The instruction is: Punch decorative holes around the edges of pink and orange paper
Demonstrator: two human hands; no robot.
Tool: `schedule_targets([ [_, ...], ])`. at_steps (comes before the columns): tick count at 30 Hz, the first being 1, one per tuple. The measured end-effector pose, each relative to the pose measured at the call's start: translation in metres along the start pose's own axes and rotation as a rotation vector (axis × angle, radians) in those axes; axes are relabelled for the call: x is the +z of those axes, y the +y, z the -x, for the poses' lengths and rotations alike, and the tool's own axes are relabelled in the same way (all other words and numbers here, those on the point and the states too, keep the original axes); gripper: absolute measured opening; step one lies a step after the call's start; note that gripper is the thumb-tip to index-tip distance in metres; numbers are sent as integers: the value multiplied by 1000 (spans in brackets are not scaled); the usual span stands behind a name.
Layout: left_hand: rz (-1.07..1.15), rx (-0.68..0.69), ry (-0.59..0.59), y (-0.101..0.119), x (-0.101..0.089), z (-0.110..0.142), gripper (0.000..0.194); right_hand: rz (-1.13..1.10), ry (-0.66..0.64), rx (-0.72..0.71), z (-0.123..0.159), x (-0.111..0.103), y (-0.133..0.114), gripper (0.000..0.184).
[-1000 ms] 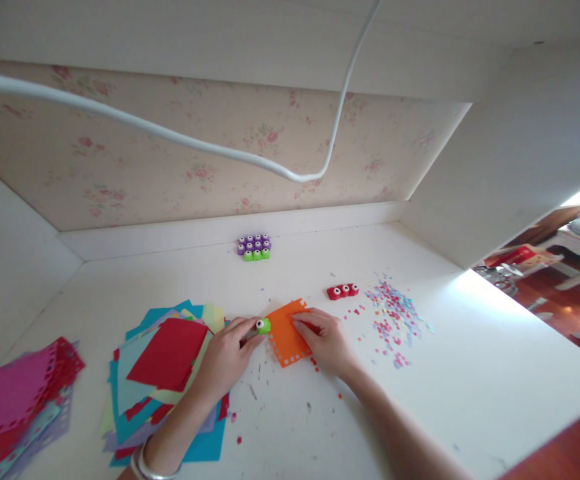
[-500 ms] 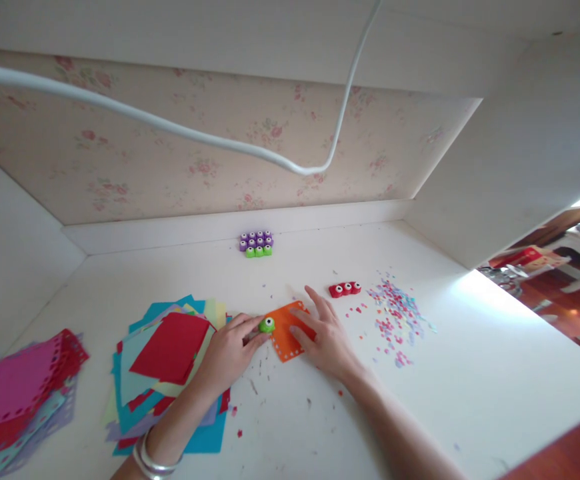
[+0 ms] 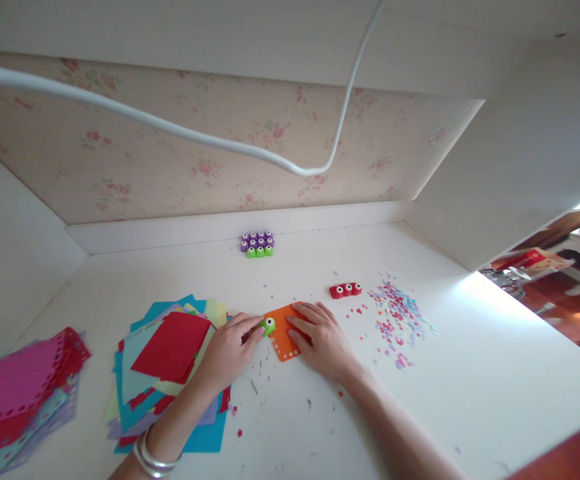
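Observation:
My left hand point(image 3: 233, 343) pinches a small green craft punch point(image 3: 269, 325) between thumb and fingers. The punch has a white button with a dark star on top and sits at the left edge of an orange sheet of paper point(image 3: 283, 333). Small holes run along the sheet's left and lower edges. My right hand point(image 3: 324, 337) lies over the sheet's right part, fingers extended on top of it and hiding that side. Just left of my left hand is a pile of coloured sheets point(image 3: 170, 350), a red one uppermost.
Purple and green punches point(image 3: 257, 243) stand in rows near the back. Three red punches point(image 3: 346, 290) are beyond my right hand, beside scattered paper confetti point(image 3: 397, 317). Punched sheets point(image 3: 20, 390) lie at far left. A white cable point(image 3: 210, 139) hangs across the view above the table.
My right hand's raised, spread fingers have come down and closer together on the orange paper. The green punch has turned slightly in my left hand and shifted a little at the sheet's edge.

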State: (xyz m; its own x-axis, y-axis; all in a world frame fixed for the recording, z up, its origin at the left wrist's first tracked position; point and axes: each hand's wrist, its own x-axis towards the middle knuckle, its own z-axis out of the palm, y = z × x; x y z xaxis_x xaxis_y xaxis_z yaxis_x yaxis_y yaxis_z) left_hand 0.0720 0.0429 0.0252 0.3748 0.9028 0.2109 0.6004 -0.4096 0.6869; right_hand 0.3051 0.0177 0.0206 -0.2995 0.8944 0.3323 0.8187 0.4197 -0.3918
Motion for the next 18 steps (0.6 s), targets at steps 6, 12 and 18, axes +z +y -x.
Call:
schedule_targets([
  [6,80,-160,30,10,1,-10,34,6,8,-3,-1,0,-1,25],
  [12,-30,-228,-61,14,3,-21,36,-8,-3,-9,-1,-3,-2,25],
  [18,-102,-321,-166,16,2,-37,26,-24,13,-13,-1,-1,-1,25],
])
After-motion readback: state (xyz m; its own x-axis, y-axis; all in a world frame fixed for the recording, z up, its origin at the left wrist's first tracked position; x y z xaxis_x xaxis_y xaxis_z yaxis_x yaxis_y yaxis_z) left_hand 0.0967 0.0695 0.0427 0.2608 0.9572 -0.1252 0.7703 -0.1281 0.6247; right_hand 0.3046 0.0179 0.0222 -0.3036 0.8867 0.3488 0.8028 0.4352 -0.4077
